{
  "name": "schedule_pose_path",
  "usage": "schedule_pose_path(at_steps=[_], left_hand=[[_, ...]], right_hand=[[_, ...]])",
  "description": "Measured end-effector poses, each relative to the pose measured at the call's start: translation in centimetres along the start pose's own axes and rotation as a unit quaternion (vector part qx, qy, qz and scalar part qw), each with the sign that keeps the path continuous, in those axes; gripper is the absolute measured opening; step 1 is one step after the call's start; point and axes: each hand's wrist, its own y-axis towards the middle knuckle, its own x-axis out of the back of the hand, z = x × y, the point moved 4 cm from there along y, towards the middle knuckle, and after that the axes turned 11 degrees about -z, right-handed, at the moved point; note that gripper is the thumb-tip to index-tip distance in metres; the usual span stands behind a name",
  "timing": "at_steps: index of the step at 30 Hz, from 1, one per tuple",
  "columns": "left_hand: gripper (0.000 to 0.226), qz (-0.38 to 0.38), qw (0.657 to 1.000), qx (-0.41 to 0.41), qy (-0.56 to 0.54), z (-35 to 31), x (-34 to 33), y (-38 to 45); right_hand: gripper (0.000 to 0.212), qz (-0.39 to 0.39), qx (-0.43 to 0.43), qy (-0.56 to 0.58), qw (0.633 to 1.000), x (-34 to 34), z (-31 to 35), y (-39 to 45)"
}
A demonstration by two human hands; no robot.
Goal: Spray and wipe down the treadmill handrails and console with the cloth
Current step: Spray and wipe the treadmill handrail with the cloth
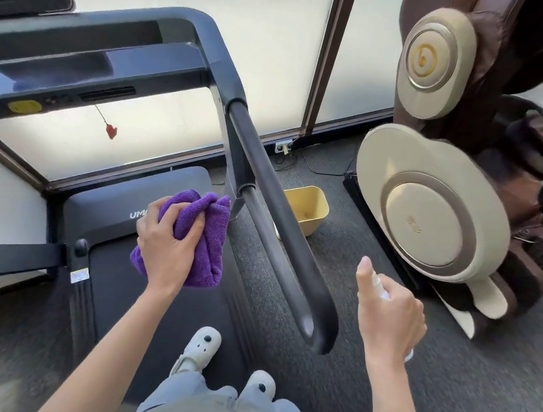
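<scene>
I stand on the treadmill belt [202,300]. Its black right handrail [281,228] runs from the console [73,76] at the upper left down toward me. My left hand [166,247] grips a bunched purple cloth [211,229] just left of the rail, above the belt. My right hand [387,311] holds a small white spray bottle [378,285] to the right of the rail, with the index finger raised on its top. The bottle is mostly hidden by my fingers.
A large beige and brown massage chair [435,210] stands on the right. A yellow bin [307,210] sits on the grey carpet beyond the rail. A red safety clip [111,131] hangs from the console. Frosted glass panels form the wall ahead.
</scene>
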Motion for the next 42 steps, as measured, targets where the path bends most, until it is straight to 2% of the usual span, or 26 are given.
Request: schedule_pose_path(at_steps=[4, 9, 12, 17, 19, 21, 23, 24, 26, 27, 28, 34, 42], left_hand=[[0.022, -0.016, 1.000, 0.008, 0.013, 1.0, 1.2, -0.6], [0.046, -0.015, 1.000, 0.017, 0.013, 2.3, 2.3, -0.7], [0.052, 0.004, 1.000, 0.012, 0.012, 3.2, 2.0, 0.1], [0.044, 0.050, 0.999, -0.005, -0.008, 4.2, 1.0, 3.5], [0.042, 0.069, 0.997, -0.013, -0.010, 5.0, 0.9, 5.2], [0.043, 0.084, 0.996, -0.024, -0.025, 5.7, 0.9, 6.7], [0.044, 0.103, 0.994, -0.024, -0.038, 6.5, 0.9, 8.1], [0.044, 0.115, 0.992, -0.025, -0.039, 7.0, 0.8, 8.6], [0.044, 0.137, 0.989, -0.036, -0.036, 8.1, 0.6, 9.7], [0.043, 0.147, 0.988, -0.042, -0.035, 8.6, 0.5, 10.1], [0.043, 0.157, 0.986, -0.047, -0.035, 9.1, 0.3, 10.5], [0.042, 0.182, 0.982, -0.045, -0.037, 11.1, -0.4, 13.2], [0.044, 0.195, 0.980, -0.020, -0.033, 12.8, -1.6, 14.8]], right_hand=[[0.093, 0.012, -0.001, 0.022, 1.000, 0.4, 0.1, -0.4], [0.084, 0.048, -0.009, 0.078, 0.996, 1.0, 1.6, -3.6], [0.084, 0.054, -0.013, 0.096, 0.994, 0.2, 2.8, -6.2], [0.083, 0.059, -0.029, 0.084, 0.994, -4.8, 5.4, -10.0], [0.085, 0.083, -0.081, 0.077, 0.990, -8.5, 5.8, -11.2], [0.079, 0.111, -0.190, 0.093, 0.971, -12.7, 5.3, -12.0], [0.075, 0.100, -0.328, 0.120, 0.932, -16.6, 4.6, -12.7], [0.074, 0.075, -0.414, 0.150, 0.895, -18.3, 4.5, -13.2], [0.068, 0.003, -0.566, 0.228, 0.792, -21.0, 5.1, -13.7], [0.066, -0.030, -0.605, 0.251, 0.755, -22.0, 5.7, -13.6], [0.065, -0.054, -0.621, 0.259, 0.738, -22.9, 6.2, -13.3], [0.066, -0.095, -0.669, 0.257, 0.691, -25.9, 6.8, -10.8], [0.064, -0.111, -0.659, 0.202, 0.716, -27.6, 6.7, -9.0]])
